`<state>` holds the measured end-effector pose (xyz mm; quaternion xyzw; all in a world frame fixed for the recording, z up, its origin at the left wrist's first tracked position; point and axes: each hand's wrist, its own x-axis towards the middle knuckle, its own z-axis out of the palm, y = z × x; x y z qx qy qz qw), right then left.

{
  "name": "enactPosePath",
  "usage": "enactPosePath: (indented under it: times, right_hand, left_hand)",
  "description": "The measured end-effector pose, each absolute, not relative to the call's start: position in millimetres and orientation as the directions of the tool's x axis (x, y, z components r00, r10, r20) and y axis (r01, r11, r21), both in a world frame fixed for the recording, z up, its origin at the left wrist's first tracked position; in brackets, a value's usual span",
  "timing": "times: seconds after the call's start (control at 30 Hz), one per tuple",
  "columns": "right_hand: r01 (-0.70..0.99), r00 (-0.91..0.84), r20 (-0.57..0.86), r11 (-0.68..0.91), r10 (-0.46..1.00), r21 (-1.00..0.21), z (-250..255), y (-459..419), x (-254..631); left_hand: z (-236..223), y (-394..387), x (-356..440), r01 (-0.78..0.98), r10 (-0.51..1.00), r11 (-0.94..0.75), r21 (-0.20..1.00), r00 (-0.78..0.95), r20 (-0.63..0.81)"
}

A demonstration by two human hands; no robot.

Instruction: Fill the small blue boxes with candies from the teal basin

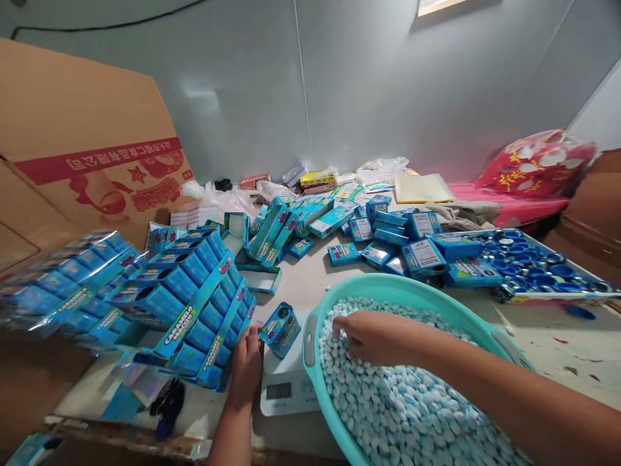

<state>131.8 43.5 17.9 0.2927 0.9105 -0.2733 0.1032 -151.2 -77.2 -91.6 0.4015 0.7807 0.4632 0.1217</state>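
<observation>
My right hand (366, 333) reaches into a turquoise plastic basin (388, 283) filled with small pale blue and white candies (412, 414). Its fingers are curled and pinched down among the candies, and the fingertips are partly hidden. A small blue printed tin (281, 331) stands on a white digital scale (290, 391), its top facing me at a slant. My left hand (246, 366) rests between the scale and the stacked trays, close beside the tin, with nothing visible in it. Its fingers are loosely extended; whether they touch the tin I cannot tell.
Display trays of blue boxes (194, 304) are stacked at left, some in clear wrap, before a large carton (92, 142). Loose blue boxes (344, 254) lie behind the basin. At right, a shallow tray (528, 294) holds blue lids. Dark scissors (169, 408) lie near the front edge.
</observation>
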Motion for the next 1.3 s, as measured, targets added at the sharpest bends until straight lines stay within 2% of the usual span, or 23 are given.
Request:
enactPosePath:
  times: [0.1,0.23,0.3,0.37,0.4,0.47,0.57,0.63,0.73,1.1,1.3]
  right_hand:
    - [0.600,-0.799,-0.369,0.678,0.476,-0.424,18.7,46.6,135.2]
    - [0.626,-0.778,-0.375,0.669,0.504,-0.401,18.9,51.7,142.1]
    - [0.639,-0.767,-0.382,0.661,0.515,-0.393,21.4,54.0,144.5]
    - [0.649,-0.758,-0.396,0.655,0.518,-0.387,25.0,55.7,145.4]
    - [0.652,-0.755,-0.403,0.654,0.517,-0.384,26.6,56.1,145.5]
    - [0.656,-0.751,-0.409,0.655,0.519,-0.374,28.1,56.3,145.5]
    - [0.663,-0.745,-0.401,0.661,0.534,-0.351,24.1,56.5,147.0]
    - [0.665,-0.744,-0.392,0.662,0.542,-0.347,18.6,57.7,149.2]
    - [0.659,-0.750,-0.373,0.663,0.546,-0.354,11.3,60.3,152.6]
    - [0.637,-0.771,-0.348,0.663,0.534,-0.393,5.7,65.6,156.9]
    - [0.646,-0.762,-0.381,0.642,0.523,-0.412,12.2,68.0,155.7]
  left_hand:
    - [-89.5,-90.9,-144.9,0.490,0.663,0.241,0.838,-0.713,0.226]
    - [-75.3,-120.5,-114.2,0.567,0.486,0.118,0.815,-0.749,0.450]
    - [-59.1,-129.2,-88.5,0.631,0.523,0.018,0.775,-0.667,0.531]
    - [-37.5,-128.5,-58.3,0.682,0.681,-0.103,0.724,-0.481,0.551]
    - [-26.5,-124.7,-42.6,0.706,0.844,-0.211,0.676,-0.218,0.491]
    - [-8.2,-113.2,-13.1,0.712,0.950,-0.279,0.644,0.108,0.292]
    - [1.8,-96.6,18.3,0.760,0.946,-0.274,0.589,0.322,0.025]
    - [-0.2,-91.1,28.5,0.790,0.922,-0.295,0.538,0.382,-0.056]
    - [-4.1,-89.8,33.0,0.803,0.903,-0.328,0.498,0.421,-0.084]
    - [-14.1,-88.0,29.1,0.721,0.865,-0.419,0.552,0.501,0.002]
    - [-28.5,-87.2,27.7,0.737,0.861,-0.428,0.523,0.508,-0.012]
